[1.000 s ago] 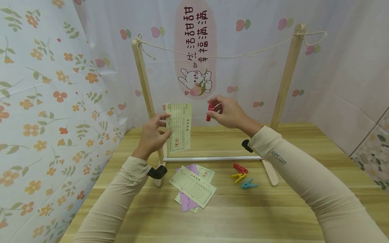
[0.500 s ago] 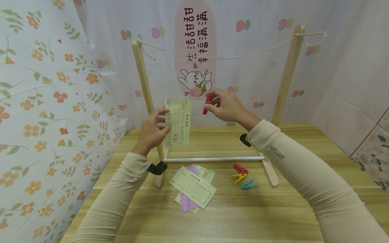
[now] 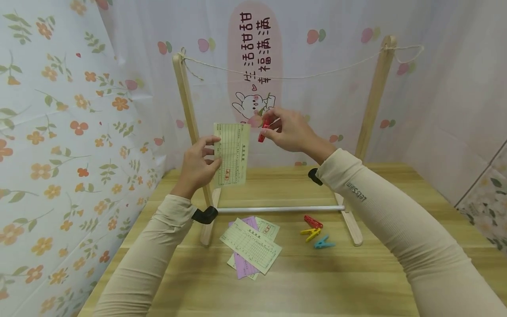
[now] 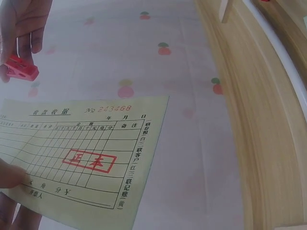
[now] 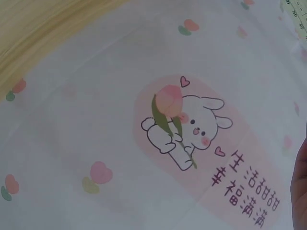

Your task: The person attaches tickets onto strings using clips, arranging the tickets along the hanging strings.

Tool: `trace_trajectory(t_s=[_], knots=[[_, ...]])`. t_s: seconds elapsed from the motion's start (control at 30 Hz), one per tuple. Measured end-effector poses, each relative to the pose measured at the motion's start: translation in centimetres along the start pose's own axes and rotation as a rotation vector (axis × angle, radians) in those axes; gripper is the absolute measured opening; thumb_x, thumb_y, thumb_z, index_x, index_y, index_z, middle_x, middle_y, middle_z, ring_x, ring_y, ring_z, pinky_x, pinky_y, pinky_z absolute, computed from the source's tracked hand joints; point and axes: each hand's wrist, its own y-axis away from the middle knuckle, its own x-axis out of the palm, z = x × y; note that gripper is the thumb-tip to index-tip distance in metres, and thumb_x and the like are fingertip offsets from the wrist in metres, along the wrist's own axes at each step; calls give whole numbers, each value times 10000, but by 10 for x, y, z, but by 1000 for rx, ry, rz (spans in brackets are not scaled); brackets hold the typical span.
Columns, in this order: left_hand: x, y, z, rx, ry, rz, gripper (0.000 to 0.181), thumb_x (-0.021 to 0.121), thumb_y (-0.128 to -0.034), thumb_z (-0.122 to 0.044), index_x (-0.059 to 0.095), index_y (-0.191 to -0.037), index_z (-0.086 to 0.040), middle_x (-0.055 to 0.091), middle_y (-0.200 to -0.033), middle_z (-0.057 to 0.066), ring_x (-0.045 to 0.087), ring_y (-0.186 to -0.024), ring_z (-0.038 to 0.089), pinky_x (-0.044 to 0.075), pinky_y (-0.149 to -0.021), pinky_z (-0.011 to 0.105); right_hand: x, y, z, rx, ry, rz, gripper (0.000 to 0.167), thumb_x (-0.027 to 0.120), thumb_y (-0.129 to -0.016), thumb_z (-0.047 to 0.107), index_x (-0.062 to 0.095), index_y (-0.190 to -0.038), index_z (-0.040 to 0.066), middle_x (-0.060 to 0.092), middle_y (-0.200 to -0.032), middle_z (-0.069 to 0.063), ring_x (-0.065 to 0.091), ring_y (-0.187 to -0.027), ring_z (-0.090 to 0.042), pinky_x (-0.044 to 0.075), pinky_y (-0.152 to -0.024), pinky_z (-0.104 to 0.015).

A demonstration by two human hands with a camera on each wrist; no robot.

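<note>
Fingers of the left hand are pinching the slip by its left edge, apparently keeping its top free, while the right hand is gripping a red clothespin, both toward the surface's far edge.

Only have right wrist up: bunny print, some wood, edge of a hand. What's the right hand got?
Observer: A red clothespin, pinched in the right hand; the head and left wrist views both show it.

Operator: Copy. Left hand?

Observer: The left hand grips a pale green printed slip by one long edge.
</note>
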Motion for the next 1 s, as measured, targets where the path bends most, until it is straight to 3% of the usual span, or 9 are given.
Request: trace_trajectory(t_s=[0.57,1.0], knots=[[-4,-11,-5,-4,8,-26,438,638,-786,120,569,-1211,40,585,-1147,193,662,-899,282,583,-712,383,-5,-16,13,-53,-10,-40,322,700,-901,178,596,-1138,-14,656,-1045,-113,675,-941,-233,545,-821,-336],[-8,-20,-9,10,-2,-62,435,632,-784,114,574,-1207,30,589,-1139,176,656,-889,260,551,-679,216,-15,-26,28,-30,-22,-33,333,680,-911,165,592,-1184,-5,665,-1078,-110,668,-955,-209,535,-828,-321]])
